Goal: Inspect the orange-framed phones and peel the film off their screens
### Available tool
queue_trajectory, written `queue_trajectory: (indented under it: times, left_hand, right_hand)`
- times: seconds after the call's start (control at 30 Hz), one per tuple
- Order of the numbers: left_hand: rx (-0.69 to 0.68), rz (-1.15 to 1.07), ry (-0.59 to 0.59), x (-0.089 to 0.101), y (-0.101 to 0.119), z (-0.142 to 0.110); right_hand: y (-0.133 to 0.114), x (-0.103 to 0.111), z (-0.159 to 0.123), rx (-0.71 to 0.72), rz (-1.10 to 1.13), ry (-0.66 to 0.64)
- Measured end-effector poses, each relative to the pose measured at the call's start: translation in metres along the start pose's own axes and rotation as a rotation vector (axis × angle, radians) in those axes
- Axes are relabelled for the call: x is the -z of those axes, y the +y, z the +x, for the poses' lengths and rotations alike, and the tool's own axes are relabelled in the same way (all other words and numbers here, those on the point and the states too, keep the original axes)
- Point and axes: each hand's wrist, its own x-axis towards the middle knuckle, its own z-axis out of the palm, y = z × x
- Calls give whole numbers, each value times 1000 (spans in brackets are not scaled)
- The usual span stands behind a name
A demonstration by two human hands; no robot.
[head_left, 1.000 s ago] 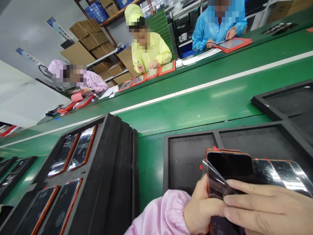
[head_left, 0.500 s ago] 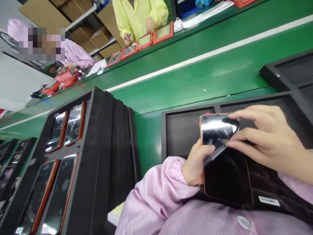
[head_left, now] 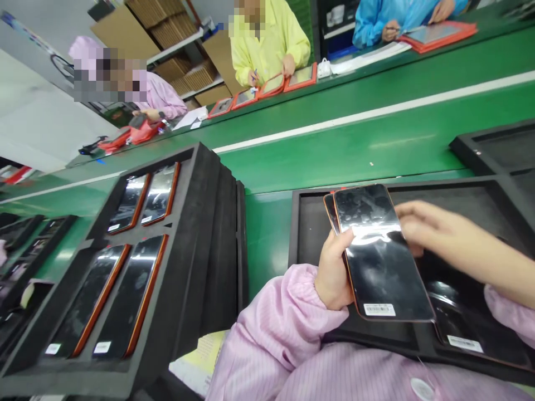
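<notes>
My left hand (head_left: 333, 271) grips the left edge of a stack of orange-rimmed phone screens (head_left: 378, 253), glossy black, the top one with a white barcode label near its lower end. My right hand (head_left: 443, 236) rests against the right edge of the top screen, fingers curled behind it. The stack is held above a black foam tray (head_left: 307, 234) on the green bench. More screens (head_left: 468, 317) lie in the tray under my right wrist.
A stack of black foam trays (head_left: 200, 234) at left holds several orange-rimmed screens (head_left: 142, 195). Another black tray (head_left: 493, 145) lies at right. Beyond the green conveyor belt (head_left: 355, 145), three people in pink, yellow and blue coats work at red trays.
The clear film that my right hand was peeling off the top screen is gone from view. My right hand has shifted to the screen's right edge, and the stack lies flatter.
</notes>
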Motion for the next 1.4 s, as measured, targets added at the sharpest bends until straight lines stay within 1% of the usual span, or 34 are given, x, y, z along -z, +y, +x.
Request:
queue_trajectory:
  times: [0.03, 0.07, 0.1, 0.2, 0.27, 0.33, 0.4, 0.43, 0.53, 0.57, 0.63, 0.7, 0.73, 0.8, 0.87, 0.93, 1.0, 1.07, 1.1, 1.13, 1.2, 1.27, 1.3, 1.33, 1.37, 1.4]
  left_hand:
    - [-69, 3, 2, 0, 2, -2]
    - [-124, 9, 6, -1, 4, -4]
    - [-163, 14, 12, 0, 6, -7]
    - [-230, 21, 67, 8, 14, -15]
    - [-291, 6, 152, 20, 19, -21]
    - [-328, -48, 270, 35, 24, -29]
    - [-291, -122, 351, 49, 30, -37]
    - [-256, -151, 359, 55, 32, -42]
    - [-170, -179, 288, 64, 36, -55]
    - [-166, -171, 272, 64, 35, -58]
    - [-220, -137, 279, 65, 30, -63]
    - [-311, -91, 284, 64, 24, -65]
    - [-339, -66, 271, 63, 20, -65]
    - [-331, -9, 215, 61, 13, -66]
    - [-276, 63, 150, 57, 8, -66]
    - [-218, 120, 100, 53, 4, -66]
    - [-166, 162, 57, 50, 1, -65]
    - [-135, 222, -3, 47, -1, -62]
    - [-126, 264, -44, 46, -3, -60]
    - [-123, 306, -91, 44, -4, -58]
    - [-147, 363, -171, 41, -7, -54]
    - [-194, 374, -214, 39, -13, -51]
    - [-214, 373, -222, 39, -17, -49]
    - [-227, 375, -223, 40, -21, -47]
    - [-230, 389, -225, 41, -24, -46]
    - [-228, 417, -233, 42, -27, -46]
  right_hand:
    - [-4, -3, -1, -55, 61, -122]
    - [-10, -5, -1, -76, 122, -200]
    - [-16, -7, -2, -67, 170, -227]
    - [-31, -6, 0, -7, 292, -186]
    - [-36, -3, 9, -32, 381, -167]
    - [-35, 0, 26, -15, 390, -107]
    - [-30, -1, 47, 99, 233, -46]
    - [-26, -4, 57, 191, 77, -57]
    - [-12, -26, 78, 453, -490, -159]
    - [-8, -35, 79, 504, -611, -172]
    - [-1, -55, 76, 562, -726, -177]
    - [5, -71, 72, 593, -755, -184]
    - [8, -75, 71, 604, -767, -178]
    - [11, -78, 74, 608, -772, -135]
    - [10, -72, 78, 594, -755, -68]
    - [1, -59, 77, 577, -712, -8]
    - [-15, -41, 66, 533, -537, -16]
    - [-34, -24, 46, 488, -246, -103]
    - [-42, -17, 35, 518, -191, -136]
    - [-48, -11, 24, 589, -164, -109]
    - [-51, -4, 6, 779, -249, 40]
    - [-43, -1, -6, 944, -388, 214]
    - [-37, 1, -9, 987, -446, 277]
    - [-31, 3, -12, 1004, -476, 315]
    - [-26, 5, -14, 992, -474, 326]
    - [-22, 8, -16, 957, -448, 309]
